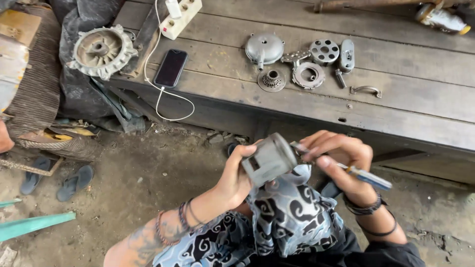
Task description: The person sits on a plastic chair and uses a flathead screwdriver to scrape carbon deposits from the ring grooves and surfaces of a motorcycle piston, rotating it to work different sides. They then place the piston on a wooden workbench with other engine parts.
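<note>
Below the front edge of the wooden bench (405, 99), over open dirt floor (148, 178), the left hand (236, 175) is gripping a grey metal cylinder (269, 159), fingers clenched around it. Right hand (341, 160) is pinching a blue-handled tool (363, 176) against the cylinder's end; its tip is hidden. Small metal parts (311, 62) are lying well apart on the bench, beside a phone (170, 67).

I see one screen: a dark, blank rectangular phone (170, 67) lying face up at the bench's (405, 99) left end, beside a white cable (159, 94).
</note>
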